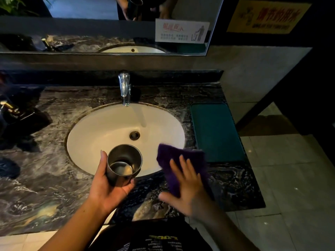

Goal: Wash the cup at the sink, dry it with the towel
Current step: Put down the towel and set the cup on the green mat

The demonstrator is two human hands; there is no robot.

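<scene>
My left hand [108, 185] grips a steel cup [124, 163] from below, its mouth tilted toward me, over the near rim of the white oval sink [101, 127]. My right hand [186, 187] lies with straight, spread fingers on a purple towel [174, 156] that hangs over the sink's near right edge and the dark marble counter [45, 178]. The towel is blurred. The chrome tap [124, 87] stands behind the basin, and a thin stream falls from its spout. The cup and the towel are a hand's width apart.
A teal mat [216, 131] lies on the counter right of the sink. A dark soap dispenser with a gold pump [10, 109] stands at the far left. A mirror [108, 24] runs along the wall, with a paper notice [182, 30] on it. The counter ends at the right, above tiled floor [290, 178].
</scene>
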